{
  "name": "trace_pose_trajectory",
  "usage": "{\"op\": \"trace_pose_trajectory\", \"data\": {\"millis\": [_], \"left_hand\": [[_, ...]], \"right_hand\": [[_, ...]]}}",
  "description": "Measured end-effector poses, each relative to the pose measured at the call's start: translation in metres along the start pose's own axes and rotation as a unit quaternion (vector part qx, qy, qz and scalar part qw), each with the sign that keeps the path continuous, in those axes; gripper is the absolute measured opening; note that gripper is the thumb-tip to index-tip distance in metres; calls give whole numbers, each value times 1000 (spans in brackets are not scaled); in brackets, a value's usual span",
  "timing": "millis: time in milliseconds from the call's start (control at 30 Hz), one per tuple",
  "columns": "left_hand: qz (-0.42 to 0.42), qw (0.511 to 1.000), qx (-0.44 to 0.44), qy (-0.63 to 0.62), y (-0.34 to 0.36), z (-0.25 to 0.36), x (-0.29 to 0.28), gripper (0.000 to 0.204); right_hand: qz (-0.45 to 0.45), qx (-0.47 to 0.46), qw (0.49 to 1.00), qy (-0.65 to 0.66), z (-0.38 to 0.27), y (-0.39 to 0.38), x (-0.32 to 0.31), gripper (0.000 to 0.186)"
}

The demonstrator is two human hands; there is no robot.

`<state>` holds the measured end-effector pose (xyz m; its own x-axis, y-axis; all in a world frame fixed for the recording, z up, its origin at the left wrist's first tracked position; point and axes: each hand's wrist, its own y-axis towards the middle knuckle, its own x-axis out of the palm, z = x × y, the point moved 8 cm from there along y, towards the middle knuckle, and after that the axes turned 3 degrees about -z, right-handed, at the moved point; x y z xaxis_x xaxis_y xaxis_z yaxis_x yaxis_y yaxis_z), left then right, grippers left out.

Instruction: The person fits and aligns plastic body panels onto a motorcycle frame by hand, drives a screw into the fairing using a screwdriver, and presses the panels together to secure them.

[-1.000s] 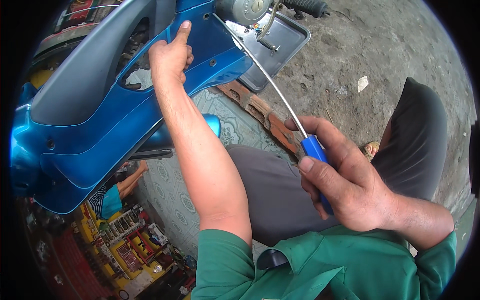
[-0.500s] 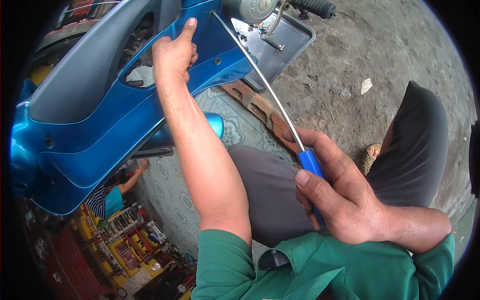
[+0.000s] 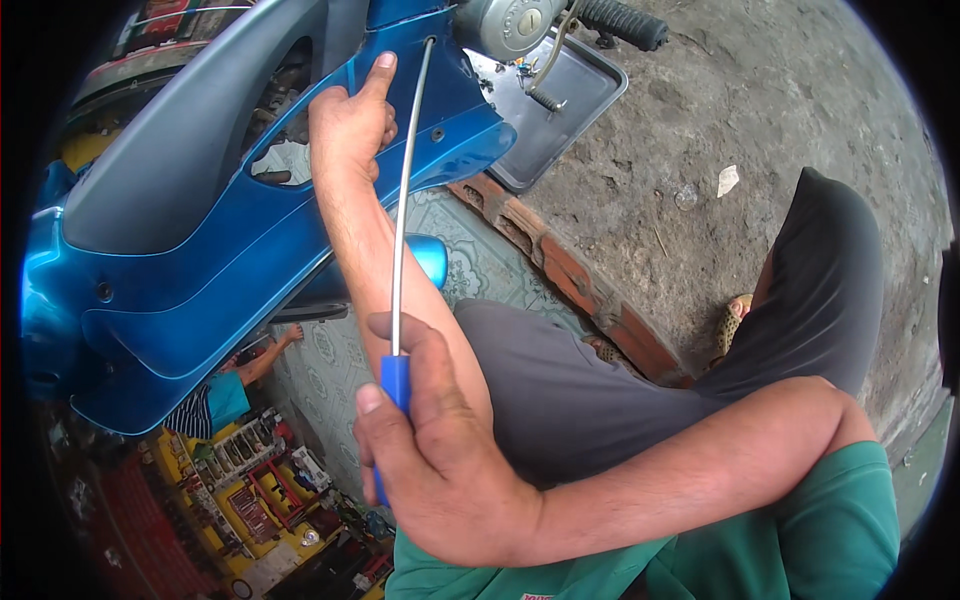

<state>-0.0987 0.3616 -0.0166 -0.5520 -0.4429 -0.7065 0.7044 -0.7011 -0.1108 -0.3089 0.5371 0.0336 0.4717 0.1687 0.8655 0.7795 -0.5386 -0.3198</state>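
Observation:
My left hand (image 3: 348, 130) is closed round the edge of the blue scooter body panel (image 3: 180, 300), thumb up, beside a dark grey plastic trim (image 3: 160, 150). My right hand (image 3: 455, 470) grips the blue handle of a long screwdriver (image 3: 403, 220), whose shaft runs up over my left forearm to a small hole near the panel's top. The shaft's tip is at that hole, partly hidden in it. Above right of the hole are a round silver housing with a lock (image 3: 505, 28) and a black rubber grip (image 3: 625, 25).
A metal tray (image 3: 540, 150) with small parts lies beyond the panel, near a row of bricks (image 3: 600, 300) between tiles and rough concrete (image 3: 750, 100). My bent legs (image 3: 800, 280) are below. A yellow tool case (image 3: 230, 515) and another person in turquoise (image 3: 225, 400) are at lower left.
My right hand has moved left and down, swinging the screwdriver from a diagonal to nearly upright in view, with its tip staying near the hole. My left hand has shifted slightly.

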Motion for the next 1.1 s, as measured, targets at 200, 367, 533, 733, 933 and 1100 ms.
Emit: {"op": "trace_pose_trajectory", "data": {"millis": [200, 367, 533, 733, 933, 1100], "left_hand": [[13, 1000, 7, 7, -1, -3, -2, 48], [37, 999, 13, -5, 1, -7, 1, 47], [51, 998, 30, -27, -4, 2, 5, 47], [97, 994, 32, 34, -5, -1, 8, 46], [142, 987, 45, 62, -16, 14, 18, 46], [154, 985, 35, 69, -17, 11, 18, 50]], "right_hand": [[-31, 66, 996, 48, -5, 0, -16, 48], [-56, 118, 990, 55, -32, -10, -51, 49], [-18, 184, 983, -2, -102, -19, -88, 46], [-5, 168, 981, -101, -144, -11, -133, 49], [-67, 135, 968, -201, -190, 6, -178, 52], [-37, 153, 925, -345, -200, 8, -186, 50]]}}
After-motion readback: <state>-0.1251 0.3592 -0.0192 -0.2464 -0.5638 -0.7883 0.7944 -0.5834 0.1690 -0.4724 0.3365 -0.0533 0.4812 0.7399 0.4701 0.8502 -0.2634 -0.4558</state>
